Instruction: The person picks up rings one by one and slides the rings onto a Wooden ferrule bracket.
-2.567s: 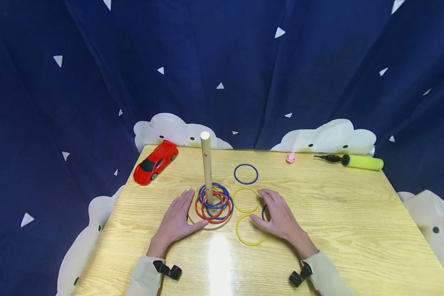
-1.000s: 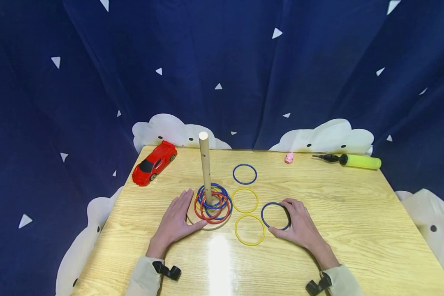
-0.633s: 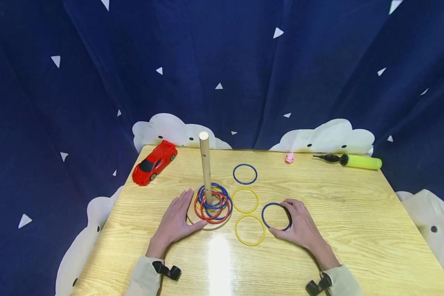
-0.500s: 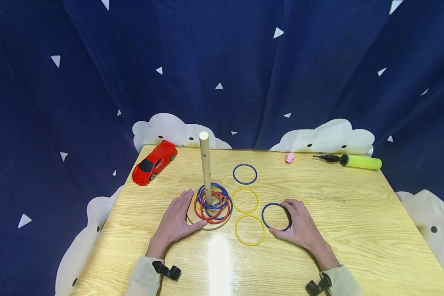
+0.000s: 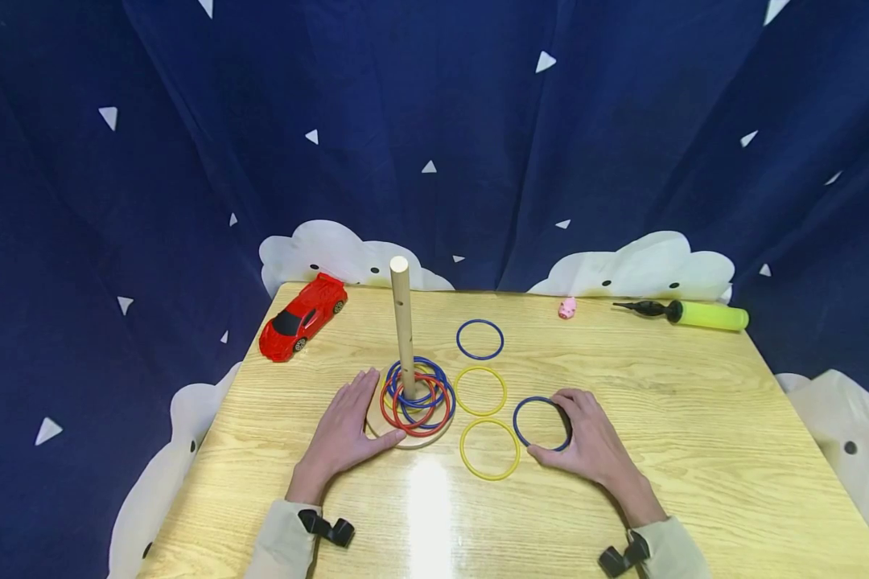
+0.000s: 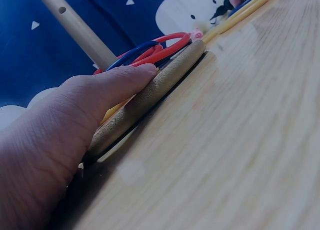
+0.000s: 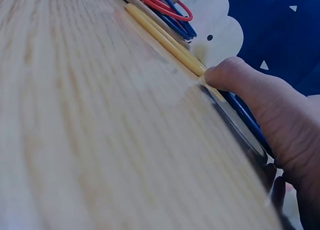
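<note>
The right hand [image 5: 585, 441] hides part of the blue ring [image 5: 532, 412].

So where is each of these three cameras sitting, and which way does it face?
Head: worn on the head, looking forward and down at the table, peg and loose rings; both hands and sleeves show.
Left wrist: low at the tabletop, facing the base; the left hand shows.
Right wrist: low, facing the blue ring; the right hand shows.
Shared: both wrist views see the stacked red rings.
</note>
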Tool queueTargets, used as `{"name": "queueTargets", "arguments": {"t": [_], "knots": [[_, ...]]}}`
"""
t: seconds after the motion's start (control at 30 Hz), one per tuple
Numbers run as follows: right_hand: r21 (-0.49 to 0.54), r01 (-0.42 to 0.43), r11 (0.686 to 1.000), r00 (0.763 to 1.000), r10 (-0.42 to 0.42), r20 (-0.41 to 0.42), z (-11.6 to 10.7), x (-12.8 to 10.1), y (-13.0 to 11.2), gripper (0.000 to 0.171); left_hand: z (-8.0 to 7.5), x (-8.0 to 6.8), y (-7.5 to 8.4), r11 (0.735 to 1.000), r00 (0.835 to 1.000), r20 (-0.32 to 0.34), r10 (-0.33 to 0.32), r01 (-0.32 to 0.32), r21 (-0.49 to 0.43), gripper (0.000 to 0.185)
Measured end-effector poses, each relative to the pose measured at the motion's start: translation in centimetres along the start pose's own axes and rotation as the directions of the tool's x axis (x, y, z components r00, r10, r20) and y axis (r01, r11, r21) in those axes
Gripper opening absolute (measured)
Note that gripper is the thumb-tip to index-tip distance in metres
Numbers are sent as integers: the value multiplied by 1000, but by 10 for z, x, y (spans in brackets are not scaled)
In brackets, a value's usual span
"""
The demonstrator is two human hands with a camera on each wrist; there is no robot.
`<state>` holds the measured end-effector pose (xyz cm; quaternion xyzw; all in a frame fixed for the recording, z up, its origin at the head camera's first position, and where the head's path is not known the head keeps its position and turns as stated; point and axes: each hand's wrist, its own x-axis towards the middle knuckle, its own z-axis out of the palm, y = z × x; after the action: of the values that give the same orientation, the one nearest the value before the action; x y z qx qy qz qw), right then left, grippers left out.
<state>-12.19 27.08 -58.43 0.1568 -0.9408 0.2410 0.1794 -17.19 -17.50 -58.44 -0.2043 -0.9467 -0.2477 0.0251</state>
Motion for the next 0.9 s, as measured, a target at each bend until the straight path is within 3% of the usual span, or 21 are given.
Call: {"name": "queueTargets", "arguments": {"t": [0.4, 0.9], "knots": [[36, -36, 999, 998, 34, 53, -12, 10, -9, 91, 0, 0, -1, 1000, 1000, 2, 5, -5, 6, 120], [70, 64, 995, 996, -67, 51, -50, 54, -33, 79, 1, 1, -2, 1000, 1000, 4, 7, -7, 9, 119]]}}
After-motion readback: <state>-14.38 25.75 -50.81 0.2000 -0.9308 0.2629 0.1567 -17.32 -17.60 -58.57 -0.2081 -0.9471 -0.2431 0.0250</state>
